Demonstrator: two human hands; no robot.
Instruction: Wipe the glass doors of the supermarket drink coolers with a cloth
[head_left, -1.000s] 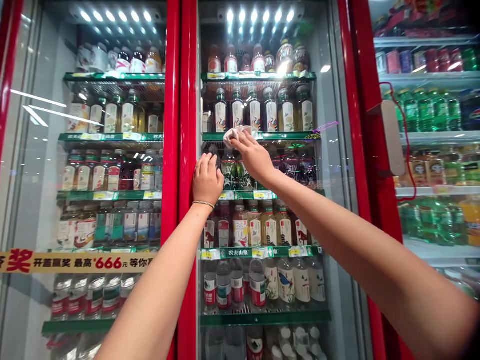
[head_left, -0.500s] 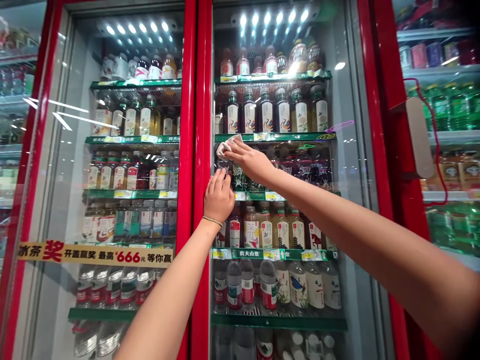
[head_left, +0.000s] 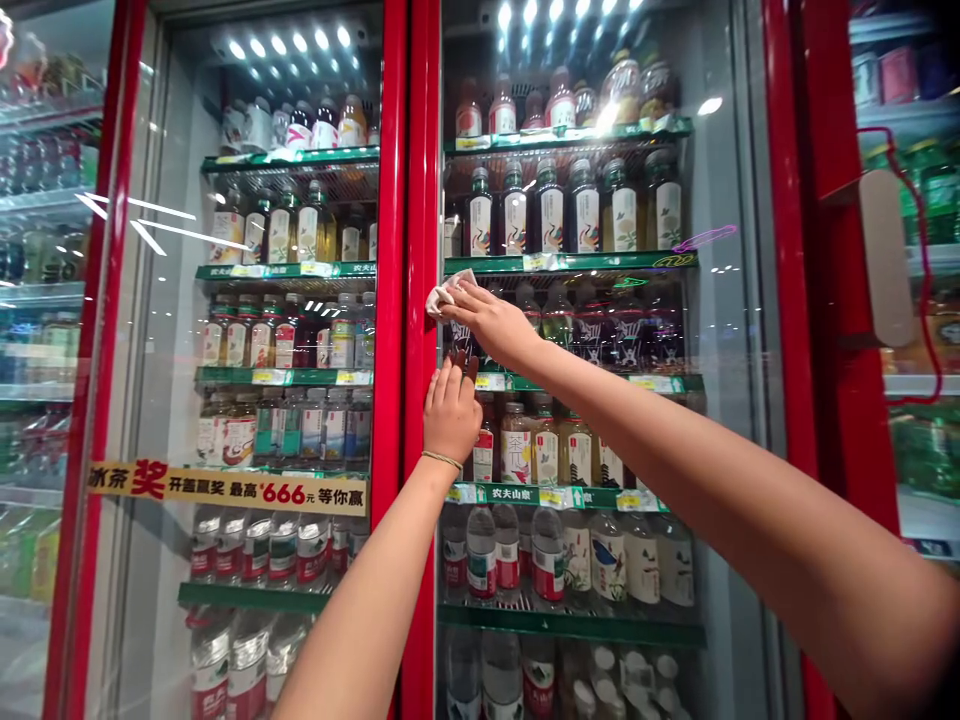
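Observation:
My right hand (head_left: 487, 322) presses a small white cloth (head_left: 444, 293) against the glass door (head_left: 720, 420) of a drinks cooler, close to the door's left edge by the red frame (head_left: 420, 230). The cloth is bunched under my fingers. My left hand (head_left: 451, 410) lies flat on the same glass just below, fingers pointing up, a thin bracelet on its wrist. Rows of bottles (head_left: 570, 215) stand on green shelves behind the glass.
A second glass door (head_left: 180, 420) on the left carries a yellow banner (head_left: 225, 487) with red and black characters. Another red-framed cooler with a grey handle (head_left: 885, 260) stands at the right, holding green bottles. More shelves show at the far left.
My right hand has slid the cloth leftward along the glass toward the red frame. My left hand has dropped a little lower on the glass. The view has shifted left.

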